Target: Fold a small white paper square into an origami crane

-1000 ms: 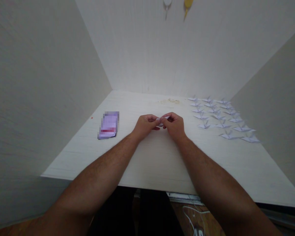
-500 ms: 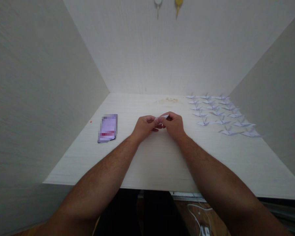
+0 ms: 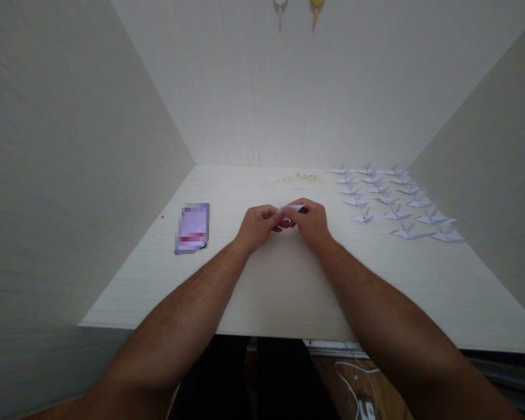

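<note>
A small piece of folded white paper [image 3: 294, 208] is pinched between my two hands above the middle of the table. My left hand [image 3: 261, 226] grips its left end with thumb and fingers. On the other side my right hand [image 3: 310, 221] holds it, thumb tip close to the left thumb. Fingers cover much of the paper, so its full shape is hidden. To the right, several folded white paper cranes [image 3: 387, 200] stand in rows on the table.
A phone [image 3: 192, 228] with a blurred screen lies at the left of the white table [image 3: 284, 291]. Panels close in the back and both sides. Two hooks [image 3: 317, 4] hang on the back panel. A white cable and power strip [image 3: 366, 408] lie on the floor.
Both hands stay in nearly the same place, still pinching the paper. The paper's visible tip has shifted slightly to the right, over the right fingers.
</note>
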Available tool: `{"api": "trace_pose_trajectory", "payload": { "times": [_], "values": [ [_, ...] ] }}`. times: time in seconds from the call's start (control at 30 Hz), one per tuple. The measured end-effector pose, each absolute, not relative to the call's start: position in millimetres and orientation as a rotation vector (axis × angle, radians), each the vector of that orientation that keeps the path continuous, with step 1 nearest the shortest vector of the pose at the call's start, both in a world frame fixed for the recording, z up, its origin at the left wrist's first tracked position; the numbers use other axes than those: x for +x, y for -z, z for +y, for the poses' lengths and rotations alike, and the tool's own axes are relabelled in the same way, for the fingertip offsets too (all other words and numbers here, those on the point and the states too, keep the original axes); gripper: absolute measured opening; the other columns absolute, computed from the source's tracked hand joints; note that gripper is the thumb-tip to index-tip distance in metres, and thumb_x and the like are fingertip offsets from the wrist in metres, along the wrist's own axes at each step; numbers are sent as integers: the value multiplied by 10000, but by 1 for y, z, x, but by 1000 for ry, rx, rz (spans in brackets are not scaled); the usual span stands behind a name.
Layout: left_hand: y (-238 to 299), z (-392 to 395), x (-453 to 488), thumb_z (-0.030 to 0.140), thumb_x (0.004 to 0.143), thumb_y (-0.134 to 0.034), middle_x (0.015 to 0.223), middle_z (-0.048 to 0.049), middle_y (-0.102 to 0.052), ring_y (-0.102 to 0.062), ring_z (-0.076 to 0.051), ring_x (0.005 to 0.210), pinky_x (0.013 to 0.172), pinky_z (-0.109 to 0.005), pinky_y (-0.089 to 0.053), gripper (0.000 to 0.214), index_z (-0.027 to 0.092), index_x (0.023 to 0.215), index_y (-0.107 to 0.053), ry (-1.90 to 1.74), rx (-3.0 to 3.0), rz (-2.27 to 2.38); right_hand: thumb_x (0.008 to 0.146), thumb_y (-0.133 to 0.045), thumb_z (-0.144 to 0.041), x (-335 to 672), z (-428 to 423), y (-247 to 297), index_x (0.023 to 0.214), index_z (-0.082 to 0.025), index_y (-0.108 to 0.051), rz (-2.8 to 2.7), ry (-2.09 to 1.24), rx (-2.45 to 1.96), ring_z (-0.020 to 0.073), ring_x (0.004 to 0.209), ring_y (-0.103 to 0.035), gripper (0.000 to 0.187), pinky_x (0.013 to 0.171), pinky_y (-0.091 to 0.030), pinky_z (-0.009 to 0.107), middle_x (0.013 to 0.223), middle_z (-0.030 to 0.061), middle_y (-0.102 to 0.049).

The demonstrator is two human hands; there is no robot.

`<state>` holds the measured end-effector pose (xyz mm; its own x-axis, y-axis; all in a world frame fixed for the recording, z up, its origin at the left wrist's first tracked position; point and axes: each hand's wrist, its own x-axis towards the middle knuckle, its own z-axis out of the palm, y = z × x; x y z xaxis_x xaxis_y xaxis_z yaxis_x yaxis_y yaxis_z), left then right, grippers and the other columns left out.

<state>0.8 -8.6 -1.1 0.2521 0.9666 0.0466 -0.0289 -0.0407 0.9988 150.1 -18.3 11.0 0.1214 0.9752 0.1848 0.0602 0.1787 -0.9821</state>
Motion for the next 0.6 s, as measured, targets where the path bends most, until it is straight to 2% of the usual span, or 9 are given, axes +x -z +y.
{"api": "trace_pose_trajectory", "payload": {
  "times": [0.3, 0.6],
  "values": [
    [1, -9, 0, 446, 694, -803, 700, -73, -730, -710, -173, 685, 645, -278, -540, 336, 135, 722, -677, -1063, 1283, 977, 664, -771, -372, 152, -17, -5, 688, -193, -699, -1212, -976, -1121, 112, 466, -550, 194, 470, -423, 240, 523, -27, -622],
    [2, -9, 1, 509, 680, -802, 744, -61, -730, -714, -180, 710, 664, -293, -556, 413, 136, 803, -675, -1138, 1326, 946, 658, -794, -341, 151, -18, -7, 666, -186, -693, -1202, -1013, -1063, 103, 466, -552, 186, 465, -420, 228, 530, -25, -634]
  ]
}}
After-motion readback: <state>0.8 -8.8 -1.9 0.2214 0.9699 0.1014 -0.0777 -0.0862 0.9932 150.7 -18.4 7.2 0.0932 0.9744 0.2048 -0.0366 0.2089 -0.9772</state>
